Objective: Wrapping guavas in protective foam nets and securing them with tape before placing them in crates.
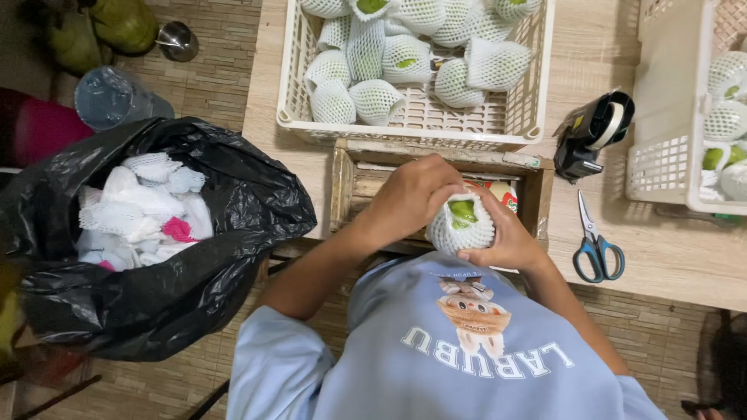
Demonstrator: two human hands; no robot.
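Both hands meet over a shallow wooden box (pixel 346 183) that sits at the near edge of the pale wooden worktop (pixel 669 257). Between them is a green fruit wrapped in a white foam net sleeve (pixel 461 223). The right hand (pixel 510 237) cups the fruit from below and from its right side, fingers curled around the netting, while the left hand (pixel 412 194) lies over its top left, fingertips pressed onto the sleeve where the green skin shows through. Just beyond the box stands a cream plastic slatted crate (pixel 521 117) full of similar netted fruits. To the right, near the worktop's near edge, lie blue-handled scissors (pixel 595 249), with a black tape dispenser (pixel 595 128) further back. Off the worktop's left edge, a black plastic bag (pixel 194 264) holds loose white foam nets.
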